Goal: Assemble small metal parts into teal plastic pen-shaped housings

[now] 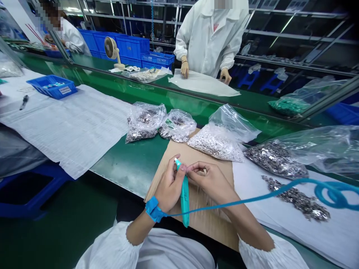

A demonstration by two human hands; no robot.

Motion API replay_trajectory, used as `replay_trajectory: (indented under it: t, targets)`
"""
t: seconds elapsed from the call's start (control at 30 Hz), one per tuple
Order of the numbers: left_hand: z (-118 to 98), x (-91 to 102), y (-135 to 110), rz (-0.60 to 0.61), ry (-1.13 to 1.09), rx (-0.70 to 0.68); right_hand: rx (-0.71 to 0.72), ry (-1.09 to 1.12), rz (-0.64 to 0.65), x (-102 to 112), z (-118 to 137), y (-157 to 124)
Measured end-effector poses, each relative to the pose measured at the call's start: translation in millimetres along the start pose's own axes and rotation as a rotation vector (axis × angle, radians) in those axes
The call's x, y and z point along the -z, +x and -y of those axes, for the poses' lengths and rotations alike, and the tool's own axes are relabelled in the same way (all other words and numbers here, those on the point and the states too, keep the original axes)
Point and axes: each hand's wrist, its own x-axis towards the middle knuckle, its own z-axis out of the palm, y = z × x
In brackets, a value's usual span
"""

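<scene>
A slim teal handle-like piece with a white tip (184, 201) slants across the middle of the view, its tip pointing up and away from me. My left hand (169, 185) is closed around its upper part, the thumb lying along it. Thumb and forefinger of my right hand (211, 179) are pinched together against the piece's side, by the left thumb. Whatever they hold is too small or hidden to make out. Both hands are above a brown cardboard sheet (206, 209). A blue wrist strap (154, 209) circles my left wrist.
A blue coiled cord (269, 194) crosses over my right forearm. Bags of small metal parts (276, 158) and white parts (215, 144) line the back. Loose metal pieces (300, 200) lie at right. Beyond a green-edged partition, a person's hands (185, 69) rest on a white sheet.
</scene>
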Motion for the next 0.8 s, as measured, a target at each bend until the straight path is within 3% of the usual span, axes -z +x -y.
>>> replay_trajectory:
  t: [0.23,0.5,0.8]
  targets:
    - [0.9,0.1,0.3,0.010,0.014,0.010,-0.090,0.011,-0.007,-2.1,-4.2,0.6]
    - [2.7,-1.0,1.3,0.010,0.156,-0.024,0.025,-0.134,0.060,7.3,-4.3,7.8]
    - [0.4,-2.1,2.9,0.017,0.131,-0.024,-0.045,0.036,0.086,8.0,-8.4,6.2]
